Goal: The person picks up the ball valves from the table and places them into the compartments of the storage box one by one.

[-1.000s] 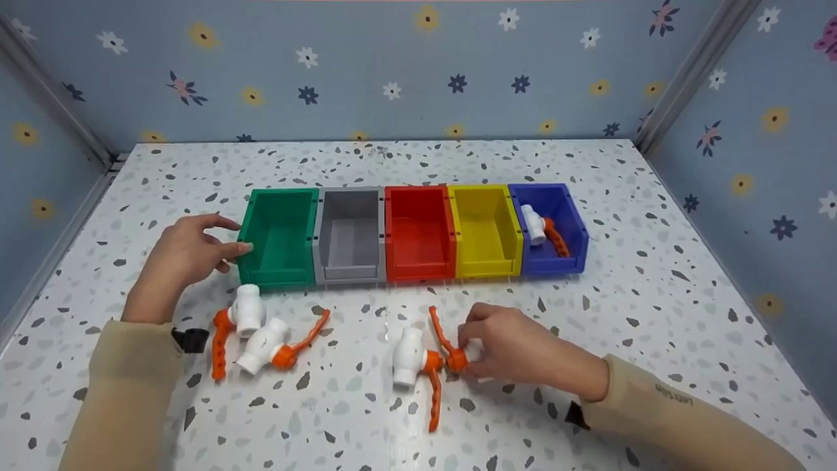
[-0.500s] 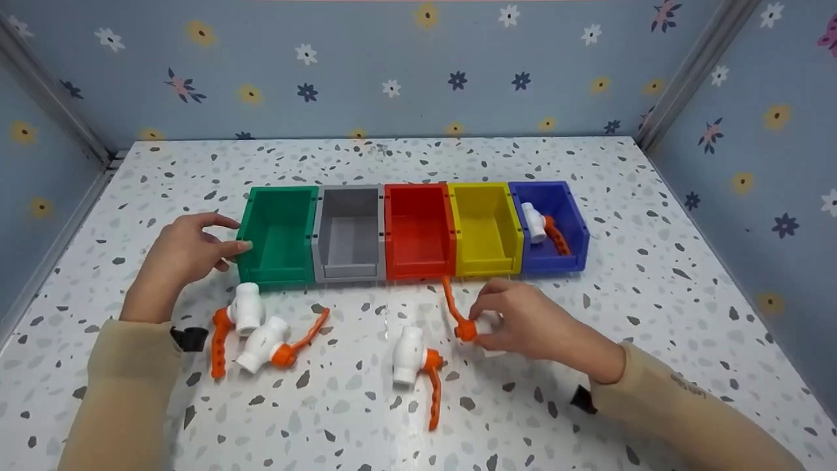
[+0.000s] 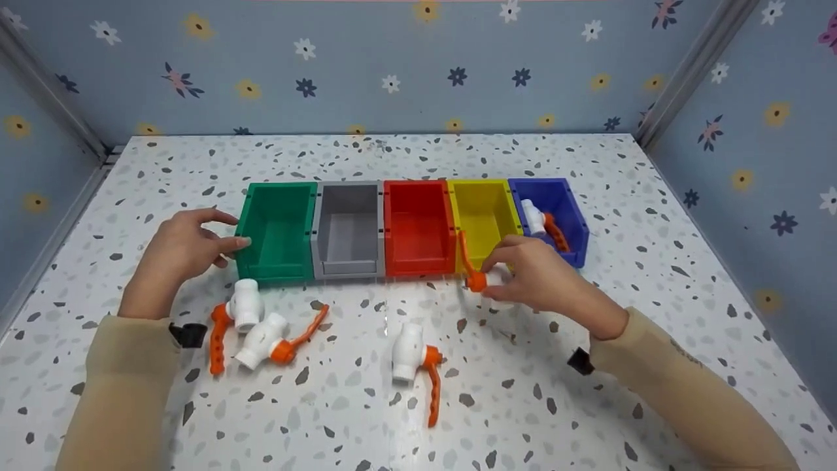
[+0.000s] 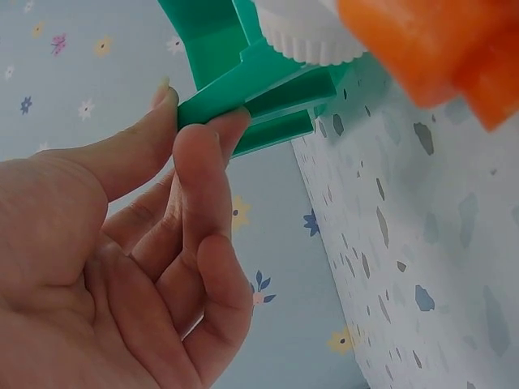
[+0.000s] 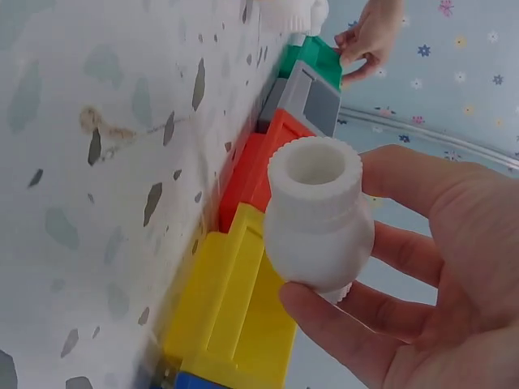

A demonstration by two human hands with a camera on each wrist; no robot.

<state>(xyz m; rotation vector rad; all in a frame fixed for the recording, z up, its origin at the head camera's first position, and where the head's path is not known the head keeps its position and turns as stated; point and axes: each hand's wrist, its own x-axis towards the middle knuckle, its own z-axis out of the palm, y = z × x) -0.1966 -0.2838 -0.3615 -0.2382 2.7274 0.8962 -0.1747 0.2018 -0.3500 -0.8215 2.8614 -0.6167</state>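
Note:
My right hand (image 3: pixel 539 275) pinches the white body of a ball valve (image 5: pixel 320 219) between thumb and fingers. The valve's orange handle (image 3: pixel 466 255) points up and overlaps the front of the yellow bin (image 3: pixel 487 209) in the head view. At the left end of the row, my left hand (image 3: pixel 189 252) pinches the side wall of the green bin (image 4: pixel 235 89) between thumb and index finger. Two ball valves lie below that bin, one (image 3: pixel 247 306) close to it and another (image 3: pixel 265 340) against the first. A further ball valve (image 3: pixel 409 353) lies at the front middle.
Between the green and yellow bins stand a grey bin (image 3: pixel 350 229) and a red bin (image 3: pixel 418 229). The blue bin (image 3: pixel 572 226) at the right end holds a ball valve (image 3: pixel 535 218). Patterned wall panels (image 3: pixel 366 65) border the speckled table (image 3: pixel 314 418).
My right hand has lifted its ball valve from beside the front middle one and carried it away from me to the yellow bin's front. The left hand stays on the green bin.

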